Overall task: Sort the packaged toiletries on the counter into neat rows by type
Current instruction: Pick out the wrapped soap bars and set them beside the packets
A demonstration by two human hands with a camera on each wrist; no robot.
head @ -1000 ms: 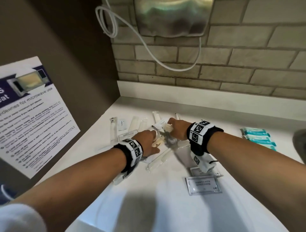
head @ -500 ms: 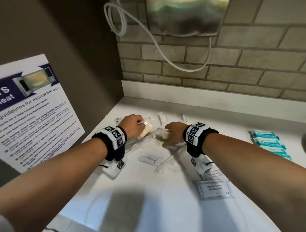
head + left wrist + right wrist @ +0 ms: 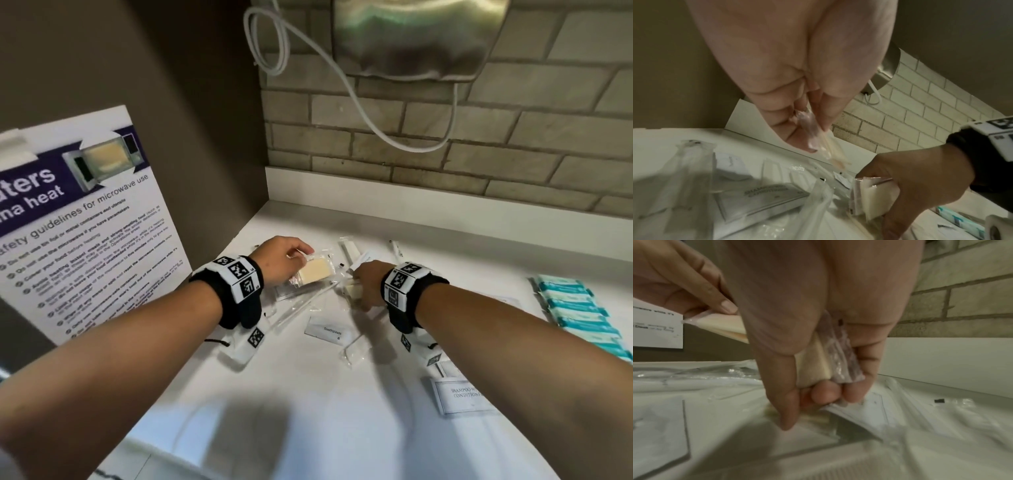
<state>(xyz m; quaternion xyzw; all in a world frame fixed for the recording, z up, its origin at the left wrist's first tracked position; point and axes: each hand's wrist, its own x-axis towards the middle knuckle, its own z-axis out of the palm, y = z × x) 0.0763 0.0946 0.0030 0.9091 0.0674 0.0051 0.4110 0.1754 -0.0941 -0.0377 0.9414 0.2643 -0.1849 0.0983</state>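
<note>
On the white counter (image 3: 308,411) lies a loose pile of clear-wrapped toiletries (image 3: 301,305). My left hand (image 3: 291,262) pinches the wrapper edge of a cream soap-like packet (image 3: 315,272) and holds it just above the pile's left side. The left wrist view shows the pinched wrapper (image 3: 813,138) between thumb and fingers. To the right, my right hand (image 3: 363,282) reaches down into the pile and grips a small stack of cream packets (image 3: 816,366). A Toothpaste sachet (image 3: 329,330) lies in front of both hands.
A row of teal packets (image 3: 579,315) lies at the counter's right edge. A "Shampoo with conditioner" sachet (image 3: 462,394) sits near my right forearm. A microwave notice (image 3: 78,222) stands on the left, and a metal wall unit (image 3: 411,37) with a white cable hangs above.
My left hand has drawn back to the left out of the pile with a cream packet in its fingers. The right hand has stayed in the pile, holding its cream packets.
</note>
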